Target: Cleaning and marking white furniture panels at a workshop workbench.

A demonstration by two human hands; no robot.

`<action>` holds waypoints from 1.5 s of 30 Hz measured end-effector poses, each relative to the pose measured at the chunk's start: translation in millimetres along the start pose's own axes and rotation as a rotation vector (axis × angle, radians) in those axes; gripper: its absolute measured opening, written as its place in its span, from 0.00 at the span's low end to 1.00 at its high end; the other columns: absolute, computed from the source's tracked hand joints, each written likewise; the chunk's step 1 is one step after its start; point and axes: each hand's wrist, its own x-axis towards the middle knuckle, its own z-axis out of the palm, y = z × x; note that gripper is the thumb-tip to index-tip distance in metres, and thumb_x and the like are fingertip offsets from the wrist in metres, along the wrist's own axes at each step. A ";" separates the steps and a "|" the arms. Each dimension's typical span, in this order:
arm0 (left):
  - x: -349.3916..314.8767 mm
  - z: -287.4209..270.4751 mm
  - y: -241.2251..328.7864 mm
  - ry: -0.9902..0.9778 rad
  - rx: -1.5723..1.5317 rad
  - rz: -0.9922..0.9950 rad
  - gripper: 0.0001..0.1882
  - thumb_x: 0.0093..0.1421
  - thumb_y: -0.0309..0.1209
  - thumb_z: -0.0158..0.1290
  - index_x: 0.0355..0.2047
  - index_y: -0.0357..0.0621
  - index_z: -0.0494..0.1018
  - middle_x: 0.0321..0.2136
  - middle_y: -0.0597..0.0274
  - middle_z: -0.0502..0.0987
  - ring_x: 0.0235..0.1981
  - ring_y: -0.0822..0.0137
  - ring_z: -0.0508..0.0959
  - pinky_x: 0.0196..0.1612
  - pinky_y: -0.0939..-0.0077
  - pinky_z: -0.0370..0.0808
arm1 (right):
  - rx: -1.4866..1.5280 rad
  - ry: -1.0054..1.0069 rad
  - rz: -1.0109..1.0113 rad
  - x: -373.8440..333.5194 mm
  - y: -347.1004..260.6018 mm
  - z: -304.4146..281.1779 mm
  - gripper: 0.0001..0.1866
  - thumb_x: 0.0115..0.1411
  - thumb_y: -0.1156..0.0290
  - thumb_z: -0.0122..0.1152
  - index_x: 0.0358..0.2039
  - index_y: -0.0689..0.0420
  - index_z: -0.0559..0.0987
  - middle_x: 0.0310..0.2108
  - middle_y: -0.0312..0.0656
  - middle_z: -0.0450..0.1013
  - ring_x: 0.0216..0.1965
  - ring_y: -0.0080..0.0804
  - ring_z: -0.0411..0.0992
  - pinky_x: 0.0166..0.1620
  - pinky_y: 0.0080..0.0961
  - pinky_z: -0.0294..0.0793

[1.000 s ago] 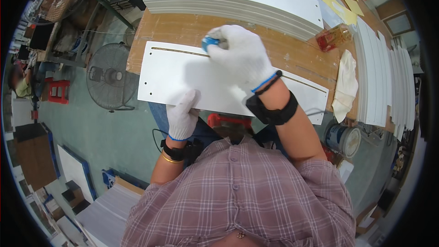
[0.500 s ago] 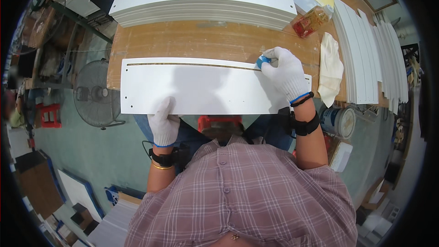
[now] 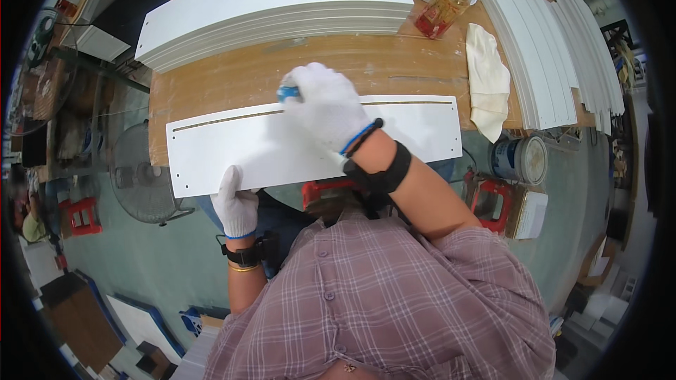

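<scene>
A long white panel lies across the near edge of the table, with a narrow brown groove along its far side and small holes at both ends. My left hand, in a white glove, grips the panel's near edge towards the left, thumb on top and fingers out of sight below. My right hand, gloved too, is closed around a small blue object at the groove, left of the panel's middle. Most of that object is hidden by the glove, so its kind cannot be made out.
Behind the panel, a stack of similar white panels stands on the wooden table. To the right are a bottle of reddish-yellow liquid, a cream cloth and long white boards. A floor fan is at the left.
My right hand has swept left along the groove with the blue object, from near the right end to left of the middle. The left hand still grips the panel; the view has shifted.
</scene>
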 end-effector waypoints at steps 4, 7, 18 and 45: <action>2.9 -4.0 0.2 -0.021 -0.022 0.002 0.19 0.61 0.27 0.49 0.52 0.40 0.64 0.39 0.56 0.74 0.36 0.65 0.78 0.27 0.74 0.77 | -0.177 0.030 0.125 -25.6 33.6 -48.9 0.07 0.51 0.68 0.57 0.31 0.55 0.77 0.30 0.48 0.73 0.35 0.47 0.72 0.41 0.40 0.72; 6.2 -8.0 -1.9 -0.015 -0.015 -0.017 0.19 0.60 0.27 0.49 0.52 0.40 0.64 0.40 0.56 0.74 0.38 0.63 0.78 0.30 0.72 0.80 | -0.261 0.077 0.264 -51.5 66.0 -87.8 0.08 0.51 0.68 0.58 0.31 0.56 0.77 0.32 0.48 0.74 0.36 0.45 0.73 0.41 0.38 0.72; 8.3 -2.4 -11.5 0.050 -0.019 -0.048 0.10 0.63 0.29 0.49 0.44 0.42 0.69 0.35 0.61 0.76 0.31 0.71 0.76 0.25 0.80 0.71 | -0.027 0.000 0.345 -43.7 58.5 -68.5 0.11 0.49 0.68 0.58 0.34 0.57 0.80 0.34 0.49 0.75 0.37 0.45 0.74 0.44 0.34 0.73; 18.2 -38.8 -23.9 -0.044 -0.032 -0.108 0.14 0.62 0.29 0.50 0.48 0.41 0.68 0.38 0.62 0.75 0.35 0.69 0.76 0.28 0.77 0.70 | -0.298 0.106 0.458 -83.8 129.5 -137.1 0.10 0.51 0.67 0.58 0.33 0.56 0.79 0.34 0.47 0.75 0.38 0.45 0.74 0.43 0.34 0.73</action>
